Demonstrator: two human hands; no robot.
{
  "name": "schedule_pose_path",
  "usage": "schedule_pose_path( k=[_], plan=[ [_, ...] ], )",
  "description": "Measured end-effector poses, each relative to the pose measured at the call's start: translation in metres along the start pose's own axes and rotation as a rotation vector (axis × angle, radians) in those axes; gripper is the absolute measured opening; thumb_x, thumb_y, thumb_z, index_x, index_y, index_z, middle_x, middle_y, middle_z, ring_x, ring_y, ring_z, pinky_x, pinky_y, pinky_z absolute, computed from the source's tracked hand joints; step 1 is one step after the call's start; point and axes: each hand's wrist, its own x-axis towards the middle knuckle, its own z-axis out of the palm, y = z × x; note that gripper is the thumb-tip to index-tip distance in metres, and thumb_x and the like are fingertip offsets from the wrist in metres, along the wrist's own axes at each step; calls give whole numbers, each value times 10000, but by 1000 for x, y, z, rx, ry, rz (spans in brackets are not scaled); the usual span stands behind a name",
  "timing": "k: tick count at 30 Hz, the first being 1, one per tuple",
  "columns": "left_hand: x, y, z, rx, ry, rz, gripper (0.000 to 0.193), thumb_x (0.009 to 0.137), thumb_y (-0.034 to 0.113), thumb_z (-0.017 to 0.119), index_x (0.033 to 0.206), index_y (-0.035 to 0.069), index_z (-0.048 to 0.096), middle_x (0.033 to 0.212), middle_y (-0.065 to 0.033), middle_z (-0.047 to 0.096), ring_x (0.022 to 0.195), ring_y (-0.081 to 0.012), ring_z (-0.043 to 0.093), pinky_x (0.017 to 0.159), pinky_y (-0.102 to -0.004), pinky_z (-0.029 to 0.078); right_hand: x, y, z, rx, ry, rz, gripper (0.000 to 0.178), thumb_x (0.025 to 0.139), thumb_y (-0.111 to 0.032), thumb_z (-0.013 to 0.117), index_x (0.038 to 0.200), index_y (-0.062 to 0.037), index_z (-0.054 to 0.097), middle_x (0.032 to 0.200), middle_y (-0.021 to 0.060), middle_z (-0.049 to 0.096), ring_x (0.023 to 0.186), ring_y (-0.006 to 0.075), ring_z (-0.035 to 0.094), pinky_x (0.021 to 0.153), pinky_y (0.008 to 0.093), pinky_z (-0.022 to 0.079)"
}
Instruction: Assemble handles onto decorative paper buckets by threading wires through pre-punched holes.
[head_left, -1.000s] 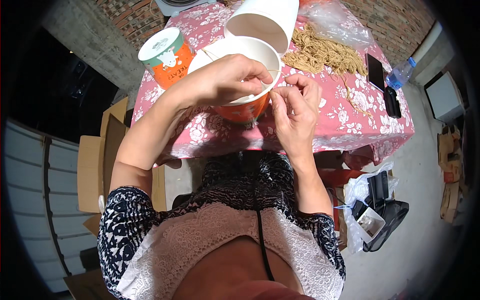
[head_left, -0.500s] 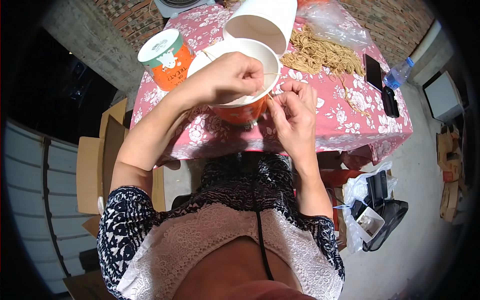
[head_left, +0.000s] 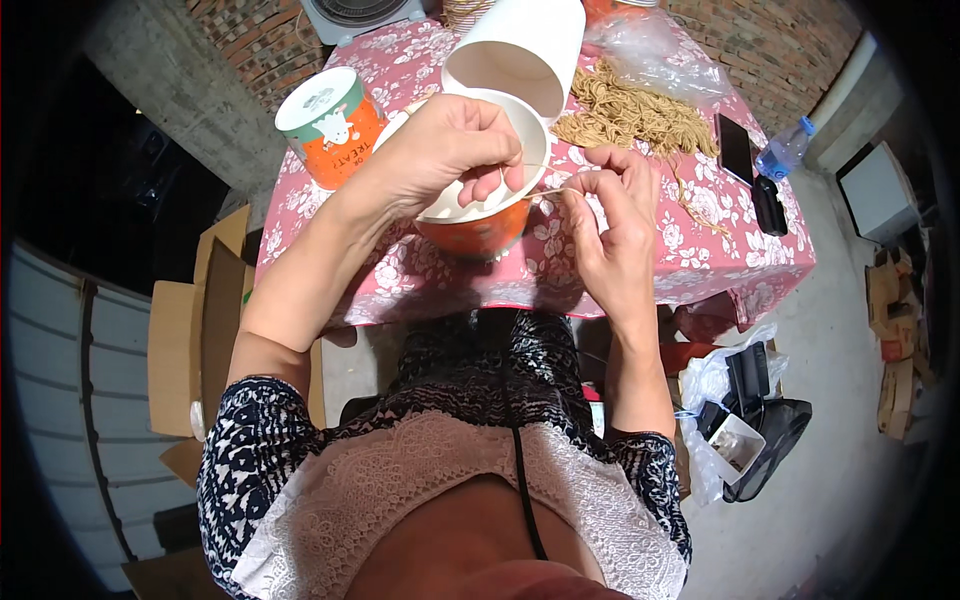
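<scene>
From the head camera, the orange paper cup (head_left: 480,215) with its white inside stands near the front edge of the table (head_left: 700,260), which is spread with a pink flowered cloth, and everything else is placed from that cup. The left hand (head_left: 450,150) lies over the cup's mouth, its fingers curled down over the rim and closed on a thin pale strand (head_left: 545,192) that runs off to the right. The right hand (head_left: 610,225) sits just to the right of the cup, thumb and forefinger pinched together on the other end of the same strand, the remaining fingers loosely folded. Directly behind the cup, and touching its far rim, a second cup, a white paper cup (head_left: 520,50), lies tipped on its side with its open mouth facing forward. To the cup's left, well apart, an orange cup with a lid (head_left: 330,125) stands upright. Behind and to the right of the cup lies a heap of tan strands (head_left: 625,110), with a clear plastic bag (head_left: 660,50) beyond it. Farther right, near the table's edge, lie a dark phone (head_left: 735,148) and a plastic bottle (head_left: 785,150)
</scene>
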Motion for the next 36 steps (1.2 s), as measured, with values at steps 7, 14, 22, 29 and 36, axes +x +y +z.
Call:
schedule_pose_path(
  k=[7,14,22,29,36],
  plan=[
    [2,-4,3,17,29,-42,138,865,63,702,808,-42,632,685,-65,642,524,-77,563,458,-213,445,32,5,1,-95,21,-217,171,760,26,715,910,-3,637,1088,177,570,988,331,519,832,417,444],
    [3,-5,7,32,-32,-74,114,867,47,695,817,-34,633,674,-50,622,537,-85,560,481,-210,440,55,2,13,24,-128,-330,166,770,-3,712,931,-12,669,1076,162,579,1015,328,535,834,402,460],
    [3,-11,2,2,-34,-35,112,895,63,674,848,-18,613,679,-21,603,546,-66,539,513,-199,416,29,12,6,133,-102,-50,113,850,-32,644,957,-3,623,1084,171,572,1025,332,535,898,408,434],
    [6,-10,4,31,-81,-23,114,893,75,670,857,-13,606,698,-19,601,568,-64,540,532,-191,416,22,7,14,132,-126,-72,108,841,-43,660,927,5,616,1067,176,566,1010,335,527,887,409,430],
    [6,-7,4,-100,-92,-105,104,886,62,619,816,3,570,719,-32,599,588,-84,551,561,-214,441,15,-7,15,115,-25,-119,104,783,16,695,856,-3,624,998,153,563,941,305,527,818,394,439]
  ],
)
